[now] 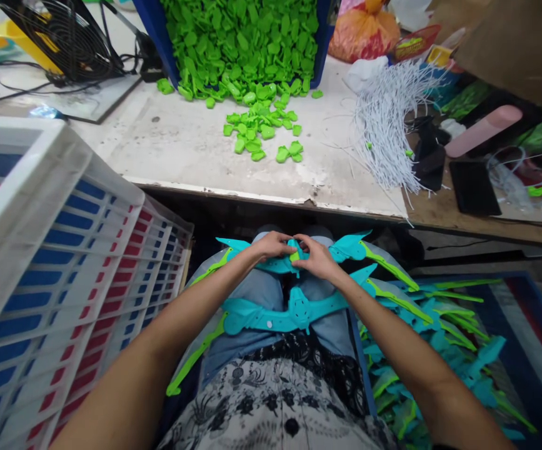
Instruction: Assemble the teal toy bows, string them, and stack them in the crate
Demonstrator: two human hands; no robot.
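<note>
Both my hands meet over my lap below the table edge. My left hand point(274, 245) and my right hand point(315, 257) are closed together on the middle of a teal plastic winged piece point(346, 249) with green tips, pinching a small green plastic part point(294, 255) against it. A second teal winged piece point(294, 312) lies across my thighs just below them.
A pile of small green parts point(261, 128) spills from a blue bin point(155, 28) onto the white table point(181, 150). White cords point(383, 119) lie at the right. A white slotted crate point(55, 250) stands at my left. Several teal pieces point(439, 331) are heaped at my right.
</note>
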